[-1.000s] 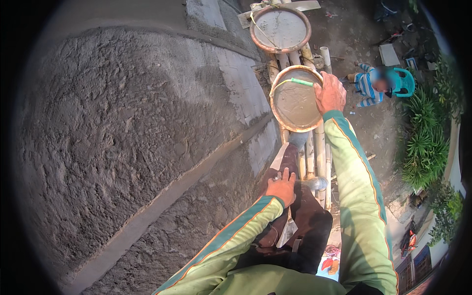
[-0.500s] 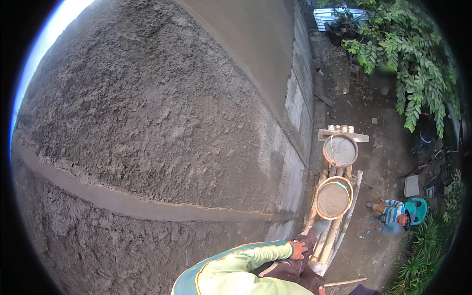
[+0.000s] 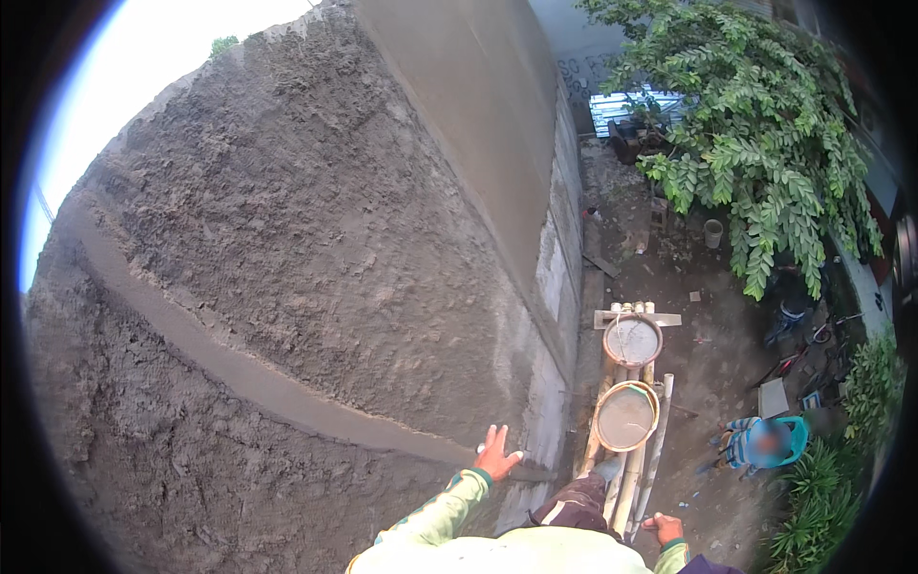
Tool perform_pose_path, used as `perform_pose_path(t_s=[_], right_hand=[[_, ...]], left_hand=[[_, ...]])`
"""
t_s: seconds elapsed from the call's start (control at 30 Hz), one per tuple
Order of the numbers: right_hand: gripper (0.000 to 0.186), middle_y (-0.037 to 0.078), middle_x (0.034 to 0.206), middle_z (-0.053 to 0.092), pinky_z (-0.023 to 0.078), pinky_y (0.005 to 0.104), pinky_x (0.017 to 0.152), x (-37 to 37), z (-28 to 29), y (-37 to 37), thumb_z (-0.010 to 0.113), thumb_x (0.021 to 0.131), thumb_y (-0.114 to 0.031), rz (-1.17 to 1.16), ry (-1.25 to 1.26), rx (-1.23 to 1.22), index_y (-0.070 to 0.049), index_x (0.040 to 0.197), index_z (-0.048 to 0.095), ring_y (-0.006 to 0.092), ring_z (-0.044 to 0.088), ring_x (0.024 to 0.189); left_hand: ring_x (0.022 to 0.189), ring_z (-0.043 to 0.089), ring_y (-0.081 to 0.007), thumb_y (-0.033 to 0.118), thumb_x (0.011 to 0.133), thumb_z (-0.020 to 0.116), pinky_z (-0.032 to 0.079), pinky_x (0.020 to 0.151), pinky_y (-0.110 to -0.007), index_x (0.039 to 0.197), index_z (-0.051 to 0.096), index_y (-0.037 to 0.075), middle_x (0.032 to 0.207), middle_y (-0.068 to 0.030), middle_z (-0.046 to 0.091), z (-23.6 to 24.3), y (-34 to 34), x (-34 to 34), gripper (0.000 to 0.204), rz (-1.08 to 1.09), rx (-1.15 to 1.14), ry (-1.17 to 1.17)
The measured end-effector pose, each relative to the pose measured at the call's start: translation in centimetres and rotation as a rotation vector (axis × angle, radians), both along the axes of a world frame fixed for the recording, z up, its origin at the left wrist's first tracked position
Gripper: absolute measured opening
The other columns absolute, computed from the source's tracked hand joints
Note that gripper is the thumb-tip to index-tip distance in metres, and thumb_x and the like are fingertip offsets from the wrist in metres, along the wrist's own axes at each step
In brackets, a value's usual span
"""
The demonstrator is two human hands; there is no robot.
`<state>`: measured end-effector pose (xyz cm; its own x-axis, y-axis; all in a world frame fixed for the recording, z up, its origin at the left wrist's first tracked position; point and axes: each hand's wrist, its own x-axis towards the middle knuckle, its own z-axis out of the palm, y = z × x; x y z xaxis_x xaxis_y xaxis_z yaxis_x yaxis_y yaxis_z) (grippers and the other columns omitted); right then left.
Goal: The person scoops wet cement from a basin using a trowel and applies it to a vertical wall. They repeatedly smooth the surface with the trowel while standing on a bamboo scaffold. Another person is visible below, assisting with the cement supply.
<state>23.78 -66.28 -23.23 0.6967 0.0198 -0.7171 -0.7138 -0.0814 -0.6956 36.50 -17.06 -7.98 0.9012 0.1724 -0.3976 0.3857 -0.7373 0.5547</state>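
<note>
Currently | left hand [image 3: 497, 455] spread, by wall [image 3: 325, 230] | right hand [image 3: 665, 527] half-curled

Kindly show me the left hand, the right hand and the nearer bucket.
Left hand [image 3: 497, 461]: head view, back of hand.
Right hand [image 3: 667, 528]: head view, middle of hand.
Nearer bucket [image 3: 623, 449]: head view, near rim.

I see a line of dark lettering [image 3: 583, 67] on the blue-grey far wall [image 3: 564, 21], starting beside that wall's left edge, just above the metal sheet [image 3: 622, 113]. It is too small and blurred for me to read, and I can read no other text.
</note>
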Motion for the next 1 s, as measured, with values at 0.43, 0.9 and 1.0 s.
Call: perform_pose_path(t_s=[0.43,0.9,1.0], right_hand=[[0.025,0.014,0.081,0.073,0.054,0.0371,0.054,-10.3,-15.4,-6.3,0.060,0.093,-0.019,0.038,-0.105,-0.234,0.003,0.102,0.069,0.0270,0.071,0.061],[0.019,0.015,0.069,0.071,0.050,0.0357,0.046,-12.1,-12.6,-5.1,0.055,0.090,-0.008,-0.302,0.014,-0.175,0.000,0.102,0.066,0.0206,0.064,0.051],[0.017,0.015,0.069,0.071,0.049,0.0368,0.045,-13.5,-13.6,-4.9,0.056,0.090,-0.009,-0.318,0.153,-0.173,-0.002,0.101,0.067,0.0214,0.063,0.050]], left_hand=[[0.153,0.000,-0.0452,0.031,0.076,0.082,0.011,0.120,-0.062,0.161,0.004,0.011,0.165,-0.0263,-0.006,28.3,19.9,-3.1,0.117,0.967,1.224,-0.945],[0.152,0.002,-0.0480,0.040,0.078,0.082,0.013,0.117,-0.065,0.160,-0.003,0.007,0.163,-0.0313,-0.008,30.7,21.2,-0.9,0.123,1.157,1.253,-0.926],[0.152,0.004,-0.0482,0.042,0.076,0.083,0.017,0.116,-0.066,0.160,-0.004,0.007,0.163,-0.0313,-0.008,30.7,21.8,-0.2,0.126,1.189,1.292,-0.908]])
